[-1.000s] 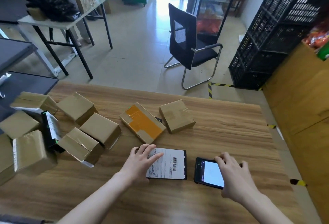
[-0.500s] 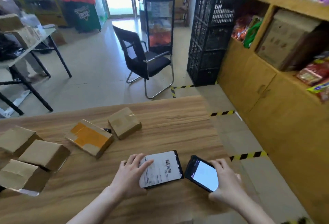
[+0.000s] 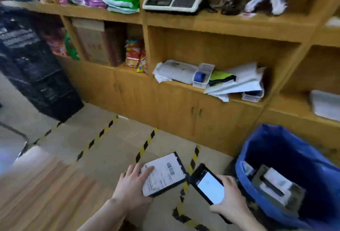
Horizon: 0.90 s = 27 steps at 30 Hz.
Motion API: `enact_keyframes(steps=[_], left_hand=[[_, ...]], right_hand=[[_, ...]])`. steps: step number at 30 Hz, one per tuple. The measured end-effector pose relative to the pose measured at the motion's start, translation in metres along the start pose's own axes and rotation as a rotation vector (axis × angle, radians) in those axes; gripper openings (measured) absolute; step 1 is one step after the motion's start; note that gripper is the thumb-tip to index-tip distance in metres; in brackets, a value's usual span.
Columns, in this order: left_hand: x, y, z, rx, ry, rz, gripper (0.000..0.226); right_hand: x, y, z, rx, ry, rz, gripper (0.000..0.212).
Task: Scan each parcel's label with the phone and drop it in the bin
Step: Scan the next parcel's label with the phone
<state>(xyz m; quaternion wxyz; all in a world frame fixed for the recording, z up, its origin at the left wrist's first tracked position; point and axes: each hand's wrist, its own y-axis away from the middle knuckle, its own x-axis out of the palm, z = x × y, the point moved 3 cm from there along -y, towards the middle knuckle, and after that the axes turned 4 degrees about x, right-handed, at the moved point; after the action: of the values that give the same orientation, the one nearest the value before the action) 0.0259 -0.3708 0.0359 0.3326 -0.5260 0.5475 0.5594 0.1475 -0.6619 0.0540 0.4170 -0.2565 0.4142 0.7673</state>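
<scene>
A stack of black crates [image 3: 36, 65] stands on the floor at far left, with the corner of a wood-grain table [image 3: 46, 184] blurred in the lower left. Beyond the table's right edge, over floor striped with yellow-and-black tape [image 3: 145, 146], a person's left hand [image 3: 132, 184] grips a flat black parcel [image 3: 176, 179] by its left end. The fingers are spread across its white barcoded label [image 3: 163, 173], which faces up. Just beside the parcel's right corner, the right hand [image 3: 233, 203] holds a phone [image 3: 209, 186] from below. Its fingers curl round the lower end, and the white screen is lit and tilted toward the parcel. Whether phone and parcel touch cannot be told. At lower right a bin [image 3: 276, 157] lined with a blue bag stands on the floor against a wooden shelf unit [image 3: 184, 113]. Labelled parcels [image 3: 276, 184] already lie inside it. On the shelves behind are snack packets [image 3: 134, 54], a weighing scale [image 3: 173, 1] on the upper shelf and loose papers [image 3: 235, 82] on the one below.
</scene>
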Motion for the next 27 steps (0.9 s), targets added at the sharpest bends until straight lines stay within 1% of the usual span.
enact_keyframes(steps=[2, 4, 6, 7, 9, 10, 13, 14, 16, 17, 19, 22, 25, 27], left_hand=[[-0.004, -0.046, -0.043, 0.126, -0.034, 0.031, 0.100], [-0.004, -0.086, -0.089, 0.251, -0.061, 0.066, 0.100], [0.001, -0.121, -0.137, 0.371, -0.079, 0.111, 0.101], [0.004, -0.138, -0.160, 0.426, -0.090, 0.132, 0.100], [0.012, -0.169, -0.206, 0.517, -0.123, 0.163, 0.098], [0.016, -0.184, -0.227, 0.555, -0.143, 0.179, 0.098], [0.028, -0.232, -0.284, 0.644, -0.193, 0.220, 0.099], [0.033, -0.248, -0.300, 0.666, -0.209, 0.230, 0.100], [0.040, -0.283, -0.329, 0.697, -0.242, 0.246, 0.100], [0.042, -0.300, -0.341, 0.703, -0.259, 0.250, 0.100], [0.046, -0.334, -0.364, 0.705, -0.314, 0.239, 0.098], [0.057, -0.389, -0.399, 0.747, -0.414, 0.227, 0.092], [0.079, -0.441, -0.439, 0.819, -0.530, 0.275, 0.093], [0.097, -0.467, -0.463, 0.859, -0.594, 0.331, 0.095]], right_hand=[[-0.017, 0.010, -0.044, 0.133, -0.084, -0.082, 0.093], [-0.028, 0.023, -0.087, 0.244, -0.194, -0.150, 0.090], [-0.035, 0.035, -0.124, 0.282, -0.325, -0.195, 0.086], [-0.040, 0.041, -0.140, 0.292, -0.389, -0.210, 0.088], [-0.049, 0.051, -0.171, 0.333, -0.420, -0.266, 0.088], [-0.054, 0.054, -0.185, 0.366, -0.391, -0.291, 0.086], [-0.074, 0.049, -0.215, 0.480, -0.371, -0.427, 0.077], [-0.082, 0.042, -0.222, 0.534, -0.374, -0.438, 0.075], [-0.100, 0.018, -0.234, 0.620, -0.387, -0.393, 0.072], [-0.109, 0.004, -0.242, 0.658, -0.388, -0.381, 0.068], [-0.128, -0.026, -0.257, 0.720, -0.393, -0.395, 0.062], [-0.143, -0.070, -0.280, 0.779, -0.448, -0.353, 0.071], [-0.149, -0.107, -0.302, 0.839, -0.575, -0.383, 0.087], [-0.151, -0.131, -0.317, 0.880, -0.589, -0.389, 0.086]])
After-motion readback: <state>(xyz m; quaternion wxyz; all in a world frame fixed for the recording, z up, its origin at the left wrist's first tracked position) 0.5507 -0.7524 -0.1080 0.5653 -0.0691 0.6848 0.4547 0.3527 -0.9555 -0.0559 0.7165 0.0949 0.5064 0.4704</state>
